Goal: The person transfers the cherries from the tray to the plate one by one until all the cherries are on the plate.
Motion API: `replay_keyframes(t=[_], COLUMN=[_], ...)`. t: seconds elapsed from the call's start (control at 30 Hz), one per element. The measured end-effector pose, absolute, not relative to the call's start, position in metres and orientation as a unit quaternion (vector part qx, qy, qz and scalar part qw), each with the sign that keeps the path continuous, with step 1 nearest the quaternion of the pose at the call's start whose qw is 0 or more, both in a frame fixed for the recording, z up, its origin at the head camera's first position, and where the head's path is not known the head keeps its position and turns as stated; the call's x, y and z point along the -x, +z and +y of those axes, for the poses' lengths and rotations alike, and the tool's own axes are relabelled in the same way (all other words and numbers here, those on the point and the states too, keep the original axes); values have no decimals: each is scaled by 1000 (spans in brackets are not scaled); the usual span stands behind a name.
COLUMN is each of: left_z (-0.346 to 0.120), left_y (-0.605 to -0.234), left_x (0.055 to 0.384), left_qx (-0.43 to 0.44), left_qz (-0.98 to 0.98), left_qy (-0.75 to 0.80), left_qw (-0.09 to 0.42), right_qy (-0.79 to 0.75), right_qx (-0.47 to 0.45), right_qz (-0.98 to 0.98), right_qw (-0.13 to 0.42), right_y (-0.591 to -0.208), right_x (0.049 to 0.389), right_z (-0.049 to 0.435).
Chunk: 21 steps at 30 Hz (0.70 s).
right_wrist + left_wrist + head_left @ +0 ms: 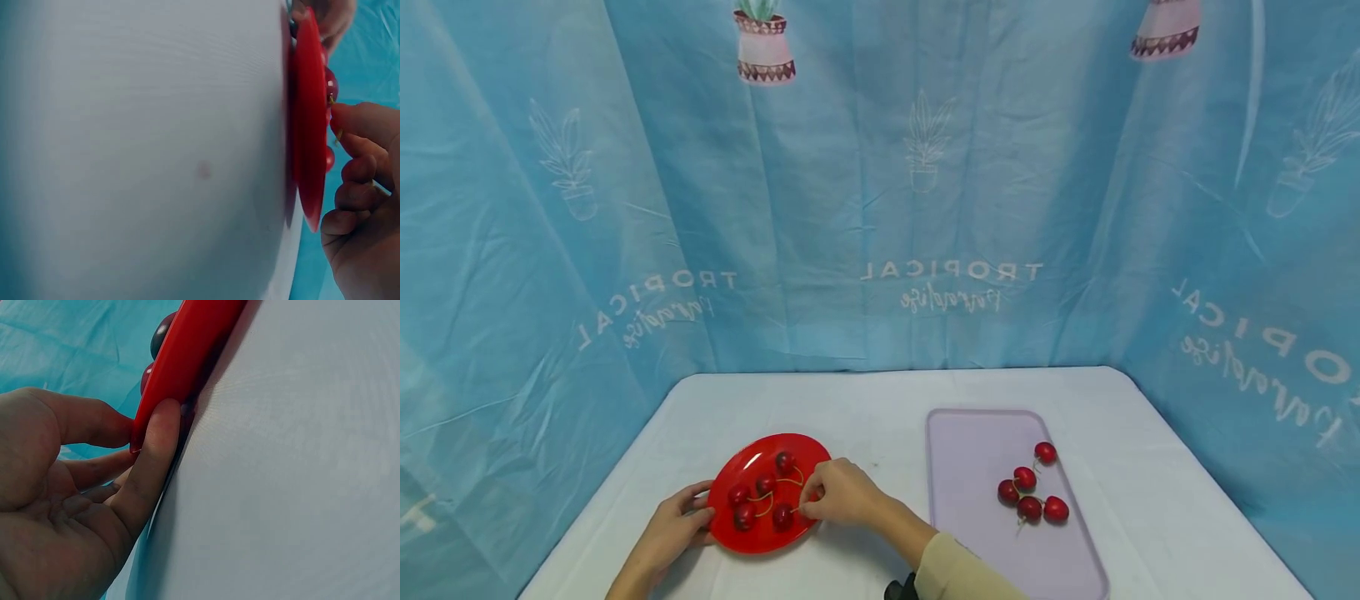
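A red plate (760,540) on the left of the table carries several dark red cherries (765,485) with greenish stems. My left hand (673,527) grips the plate's left rim; in the left wrist view its thumb and fingers (164,434) pinch the edge from both faces. Over the plate's right side, my right hand (844,493) pinches the stem of a cherry (783,517) between thumb and fingertips. A bit of stem (339,136) pokes out by those fingertips in the right wrist view, where the other fingers are curled. The fingers partly hide the stem.
To the right lies a pale purple tray (962,467) with several cherries (1029,508) grouped near its right side. Both stand on a white-covered table (865,400). Blue printed curtains (925,208) surround the back and sides.
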State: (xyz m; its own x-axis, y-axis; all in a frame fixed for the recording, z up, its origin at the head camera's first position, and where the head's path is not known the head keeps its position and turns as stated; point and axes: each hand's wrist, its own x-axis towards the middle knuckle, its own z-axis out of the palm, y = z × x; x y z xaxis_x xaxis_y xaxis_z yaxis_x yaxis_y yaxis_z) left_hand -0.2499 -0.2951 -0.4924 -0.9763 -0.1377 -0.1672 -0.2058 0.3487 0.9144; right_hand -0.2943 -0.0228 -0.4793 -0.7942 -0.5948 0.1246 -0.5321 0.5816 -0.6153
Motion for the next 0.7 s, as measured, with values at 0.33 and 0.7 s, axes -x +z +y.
replay_keyframes(t=[0.33, 0.7], left_z=[-295, -296], left_y=[-494, -493], left_x=[250, 251], left_qx=[111, 111], left_qz=[825, 819], left_qy=[552, 562], left_qw=[33, 38], right_qy=[-309, -329], right_qx=[334, 342], right_qz=[889, 878], right_qw=[54, 64], right_y=[-483, -475], right_x=[291, 291], right_z=[-25, -16])
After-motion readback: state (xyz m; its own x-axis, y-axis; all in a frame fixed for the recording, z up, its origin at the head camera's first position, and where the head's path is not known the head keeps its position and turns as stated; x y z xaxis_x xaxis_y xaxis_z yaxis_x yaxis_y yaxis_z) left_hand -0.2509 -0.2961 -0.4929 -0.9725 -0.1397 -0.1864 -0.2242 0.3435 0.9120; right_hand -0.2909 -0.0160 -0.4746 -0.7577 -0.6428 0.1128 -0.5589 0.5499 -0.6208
